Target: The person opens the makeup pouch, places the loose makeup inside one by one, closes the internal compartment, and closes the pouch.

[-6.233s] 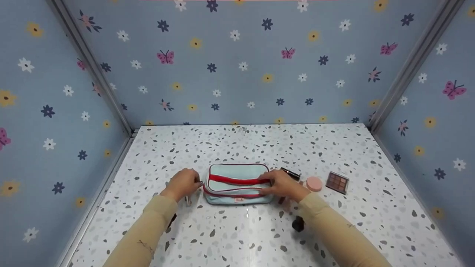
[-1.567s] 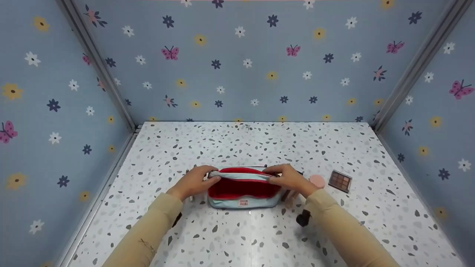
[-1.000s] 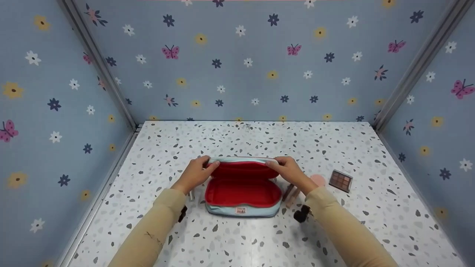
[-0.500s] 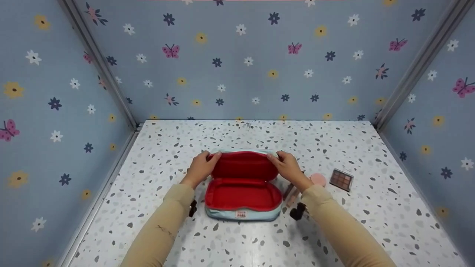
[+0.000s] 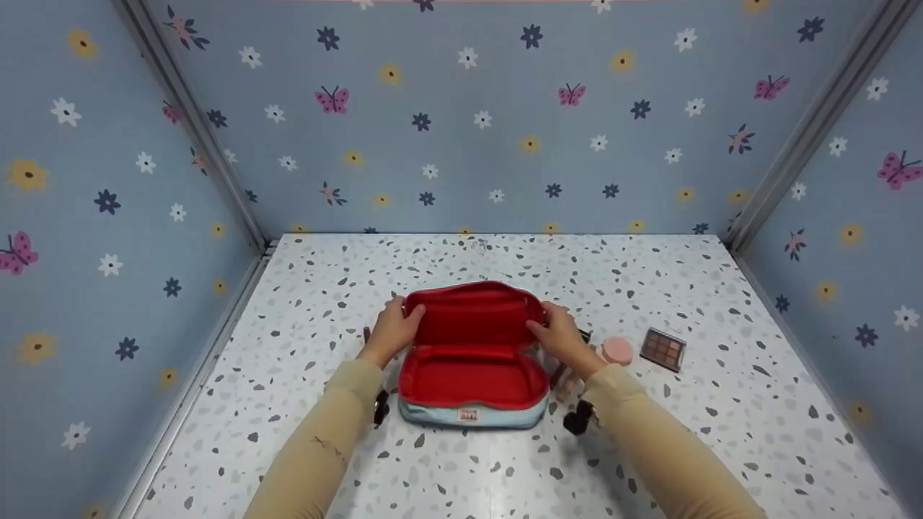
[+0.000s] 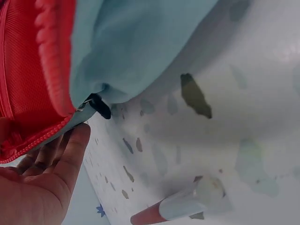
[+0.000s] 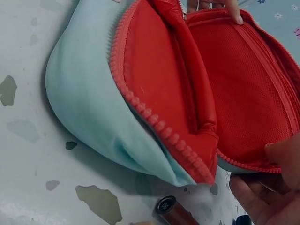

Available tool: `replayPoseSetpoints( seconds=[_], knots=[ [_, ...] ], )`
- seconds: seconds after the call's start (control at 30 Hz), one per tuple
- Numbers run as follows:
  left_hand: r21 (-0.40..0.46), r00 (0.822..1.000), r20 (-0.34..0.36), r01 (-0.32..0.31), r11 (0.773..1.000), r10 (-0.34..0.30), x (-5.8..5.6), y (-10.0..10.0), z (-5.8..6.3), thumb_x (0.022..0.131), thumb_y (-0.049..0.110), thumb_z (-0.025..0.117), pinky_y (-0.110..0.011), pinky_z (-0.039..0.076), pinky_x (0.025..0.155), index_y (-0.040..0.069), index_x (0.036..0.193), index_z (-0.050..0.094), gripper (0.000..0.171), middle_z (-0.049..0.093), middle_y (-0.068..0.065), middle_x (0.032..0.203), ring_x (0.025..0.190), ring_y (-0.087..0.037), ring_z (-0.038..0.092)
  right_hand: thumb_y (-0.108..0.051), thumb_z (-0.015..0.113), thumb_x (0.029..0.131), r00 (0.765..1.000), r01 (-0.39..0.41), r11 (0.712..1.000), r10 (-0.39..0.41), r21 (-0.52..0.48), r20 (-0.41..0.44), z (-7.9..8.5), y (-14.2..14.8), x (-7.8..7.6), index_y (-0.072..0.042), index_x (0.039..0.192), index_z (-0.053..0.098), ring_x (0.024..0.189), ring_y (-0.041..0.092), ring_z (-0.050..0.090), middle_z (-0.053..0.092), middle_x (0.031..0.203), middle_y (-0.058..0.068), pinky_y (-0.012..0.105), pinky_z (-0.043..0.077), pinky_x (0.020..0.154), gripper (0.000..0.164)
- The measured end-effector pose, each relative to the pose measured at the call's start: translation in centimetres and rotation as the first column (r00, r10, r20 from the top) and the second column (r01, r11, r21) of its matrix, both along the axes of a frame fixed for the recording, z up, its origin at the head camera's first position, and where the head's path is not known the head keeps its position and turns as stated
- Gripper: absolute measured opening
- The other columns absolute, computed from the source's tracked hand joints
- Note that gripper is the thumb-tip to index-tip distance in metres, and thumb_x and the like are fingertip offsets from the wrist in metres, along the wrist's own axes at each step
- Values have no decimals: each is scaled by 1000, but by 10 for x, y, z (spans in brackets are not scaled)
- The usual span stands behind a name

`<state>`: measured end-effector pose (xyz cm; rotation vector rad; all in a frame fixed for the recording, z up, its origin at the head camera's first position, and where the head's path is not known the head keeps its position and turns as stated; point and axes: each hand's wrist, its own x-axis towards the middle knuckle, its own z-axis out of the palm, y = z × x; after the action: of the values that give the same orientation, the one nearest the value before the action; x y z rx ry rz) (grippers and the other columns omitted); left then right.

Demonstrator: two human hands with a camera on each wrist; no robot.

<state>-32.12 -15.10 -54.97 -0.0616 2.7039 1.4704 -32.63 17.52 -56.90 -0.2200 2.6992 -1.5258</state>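
A light blue cosmetic bag (image 5: 470,417) with a red lining lies unzipped mid-table, its lid (image 5: 472,321) tilted up and back. No items show inside its red base. My left hand (image 5: 393,330) grips the lid's left side, thumb on the lining and fingers behind. On the lid's right side, my right hand (image 5: 564,335) holds in the same way. The left wrist view shows a black zipper pull (image 6: 99,106) hanging at the bag's corner, near the left hand (image 6: 44,187). A mesh pocket (image 7: 239,89) lines the lid in the right wrist view.
To the right lie a round pink puff (image 5: 616,350) and an eyeshadow palette (image 5: 663,349). Slim tubes (image 5: 567,386) and a black brush-like tip (image 5: 577,419) sit by my right wrist. A dark object (image 5: 381,408) and a reddish tube (image 6: 147,214) lie at left.
The bag was closed at first; both hands have lifted its lid up and back, exposing the red lining. In the last half second the hands have slid from the lid's top corners down its sides.
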Motion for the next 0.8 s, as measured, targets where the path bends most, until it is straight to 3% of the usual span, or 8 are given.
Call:
replayPoseSetpoints(
  seconds=[0.1, 0.27, 0.3, 0.57, 0.6, 0.7, 0.8],
  knots=[
    [-19, 999, -41, 9, 1000, -10, 2, 0, -11, 109, 19, 53, -55, 53, 114, -9, 136, 53, 39, 66, -31, 134, 128, -44, 66, 0, 64, 105, 1000, 4, 1000, -4, -10, 27, -1, 1, 0, 10, 131, 65, 99, 26, 76, 77, 115, 28, 29, 62, 83, 28],
    [-25, 998, -67, 8, 1000, -9, 10, 3, -17, 107, 10, 52, -56, 49, 117, -12, 134, 55, 35, 66, -33, 132, 130, -47, 63, -1, 67, 104, 998, 20, 999, -19, -30, 52, 1, 2, 0, 9, 126, 65, 90, 22, 74, 77, 111, 27, 26, 60, 75, 24],
    [-16, 999, -48, -1, 1000, 1, 14, 6, -13, 108, 9, 50, -57, 48, 118, -13, 134, 54, 34, 66, -34, 133, 131, -47, 63, -1, 67, 104, 998, 24, 999, -22, -38, 54, 2, 2, 0, 8, 125, 65, 89, 22, 74, 77, 110, 27, 26, 60, 74, 23],
    [-13, 998, -42, -54, 998, 53, 15, 9, -19, 112, 14, 49, -53, 55, 108, -10, 124, 60, 28, 70, -29, 120, 117, -41, 70, -2, 70, 103, 997, 30, 996, -24, -88, 69, 6, 12, 4, 8, 128, 66, 93, 19, 74, 77, 113, 27, 25, 61, 77, 28],
    [6, 997, -73, -39, 999, 39, 8, 5, -31, 114, 18, 49, -50, 57, 106, -7, 123, 60, 29, 71, -26, 118, 114, -37, 71, -2, 70, 103, 998, 28, 996, -23, -84, 61, 7, 14, 4, 8, 129, 66, 92, 18, 74, 78, 113, 27, 23, 60, 76, 29],
    [36, 996, -80, -35, 999, 38, 5, 5, -35, 114, 18, 47, -50, 56, 106, -7, 125, 60, 30, 71, -26, 119, 113, -37, 70, -2, 73, 101, 999, 27, 997, -25, -69, 31, 12, 23, 5, 8, 130, 67, 90, 16, 72, 78, 112, 26, 22, 58, 75, 31],
    [45, 994, -104, -34, 998, 39, -2, 2, -48, 114, 21, 47, -50, 57, 105, -6, 127, 59, 32, 71, -26, 120, 112, -36, 70, -2, 74, 100, 1000, 10, 999, -10, -38, -4, 16, 32, 5, 10, 130, 66, 96, 22, 75, 78, 112, 27, 23, 58, 79, 33]
  ],
)
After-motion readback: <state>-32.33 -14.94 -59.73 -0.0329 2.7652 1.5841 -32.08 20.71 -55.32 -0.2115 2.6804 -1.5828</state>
